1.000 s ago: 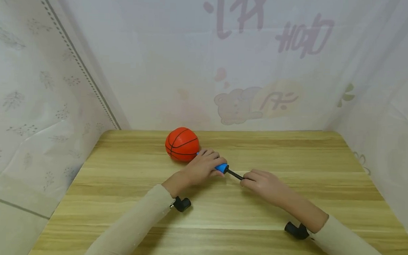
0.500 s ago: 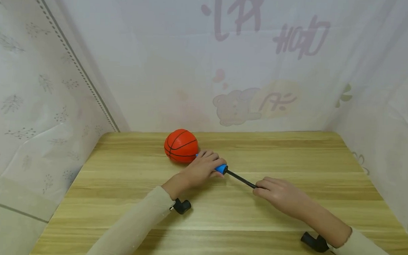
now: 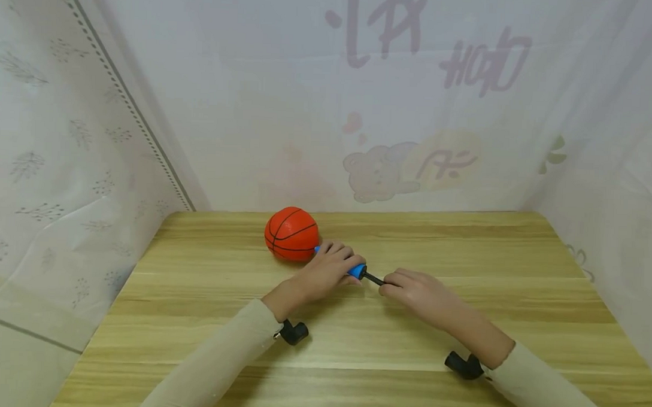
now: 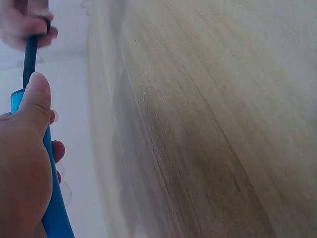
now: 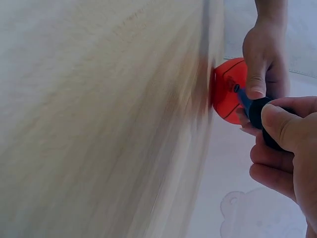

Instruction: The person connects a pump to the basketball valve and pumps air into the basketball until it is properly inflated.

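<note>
A blue hand pump with a black rod lies between the two hands, its narrow end at an orange-red toy basketball. My left hand grips the blue barrel, the thumb along it in the left wrist view. At the rod's outer end, my right hand holds the black handle, seen pinched between thumb and fingers in the right wrist view. The ball rests on the table and looks slightly out of round. In the right wrist view the pump points at a dark spot on the ball.
The wood-grain table spreads under both arms. A printed white curtain stands behind its far edge, with more hanging cloth at both sides. Black camera mounts sit at the wrists.
My right hand first drew the rod outward to the lower right, then pushed it back toward the barrel, so less rod shows. The left hand and ball stay nearly in place.
</note>
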The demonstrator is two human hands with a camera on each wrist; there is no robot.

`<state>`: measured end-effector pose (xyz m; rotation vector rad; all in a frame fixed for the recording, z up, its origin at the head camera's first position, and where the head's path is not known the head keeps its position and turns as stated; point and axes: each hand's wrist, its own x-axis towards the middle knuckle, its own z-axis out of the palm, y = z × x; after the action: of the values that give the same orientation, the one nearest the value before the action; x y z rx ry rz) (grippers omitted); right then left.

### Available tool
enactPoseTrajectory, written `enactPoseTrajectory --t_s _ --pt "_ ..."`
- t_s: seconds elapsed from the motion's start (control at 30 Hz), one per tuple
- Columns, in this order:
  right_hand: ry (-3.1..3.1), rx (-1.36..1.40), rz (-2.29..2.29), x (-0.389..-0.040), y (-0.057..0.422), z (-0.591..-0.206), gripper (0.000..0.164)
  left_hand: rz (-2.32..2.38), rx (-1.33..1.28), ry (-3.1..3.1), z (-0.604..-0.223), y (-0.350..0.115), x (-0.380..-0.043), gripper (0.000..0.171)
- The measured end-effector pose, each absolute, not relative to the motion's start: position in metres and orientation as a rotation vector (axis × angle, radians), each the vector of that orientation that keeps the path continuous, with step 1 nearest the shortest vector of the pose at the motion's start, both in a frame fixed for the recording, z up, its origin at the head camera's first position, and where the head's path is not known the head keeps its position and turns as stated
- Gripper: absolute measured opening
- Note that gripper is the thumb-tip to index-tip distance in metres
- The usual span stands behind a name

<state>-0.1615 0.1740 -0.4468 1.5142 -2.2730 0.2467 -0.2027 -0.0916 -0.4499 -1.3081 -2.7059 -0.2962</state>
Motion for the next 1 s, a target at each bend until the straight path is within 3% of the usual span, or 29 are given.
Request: enactPoseTrajectory --t_s 0.47,0.6,0.77,1.0 --pt "-2.192 1.515 0.208 -0.179 0.149 -0.453 0.026 -0.269 -1.31 -2.688 -0.451 -0.091 -0.203 0.036" --pt "-2.148 1.511 0.197 -0.177 0.15 -0.457 0.011 -0.299 -1.319 -2.687 -0.449 -0.094 -0.204 0.035" --pt "-2.105 1.493 0.191 -0.168 0.16 -0.463 0.053 -0.304 -1.343 -2.671 -0.449 -0.097 -0.205 0.035" --pt "-2.144 1.482 0.267 -0.145 0.185 -0.464 0.053 -0.295 -1.328 -2.66 -0.454 -0.103 -0.208 0.035"
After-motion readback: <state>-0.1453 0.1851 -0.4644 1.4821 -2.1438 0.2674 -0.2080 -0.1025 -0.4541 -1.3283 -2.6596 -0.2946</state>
